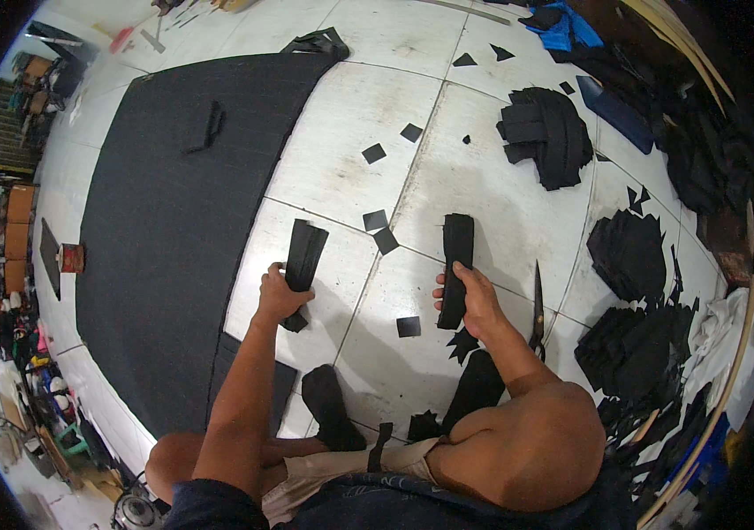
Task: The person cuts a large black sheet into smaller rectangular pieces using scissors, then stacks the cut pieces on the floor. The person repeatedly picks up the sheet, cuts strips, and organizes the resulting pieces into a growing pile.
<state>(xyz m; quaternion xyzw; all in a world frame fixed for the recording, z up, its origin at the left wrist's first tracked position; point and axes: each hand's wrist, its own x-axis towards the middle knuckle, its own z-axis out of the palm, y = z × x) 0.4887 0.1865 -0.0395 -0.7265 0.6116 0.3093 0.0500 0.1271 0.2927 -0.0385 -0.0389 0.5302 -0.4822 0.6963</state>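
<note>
My left hand point(283, 296) grips the lower part of a narrow stack of black fabric strips point(307, 249), which fans slightly at its far end. To the right, my right hand point(472, 299) has its fingers around another narrow black fabric bundle point(458, 237), thumb on top. Both bundles point away from me over the white tiled floor point(341, 177). Small dark squares, among them one square point(408, 327), lie between and beyond my hands. Dark-bladed scissors point(538, 309) rest right of my right forearm.
A large black fabric sheet point(174, 203) covers the floor at left, with a small folded black piece point(214, 124) on it. Stacks of cut black pieces point(545, 137) lie at right, beside heaped dark cloth point(704, 150) and white cloth point(721, 344). Cluttered shelves point(19, 238) stand far left.
</note>
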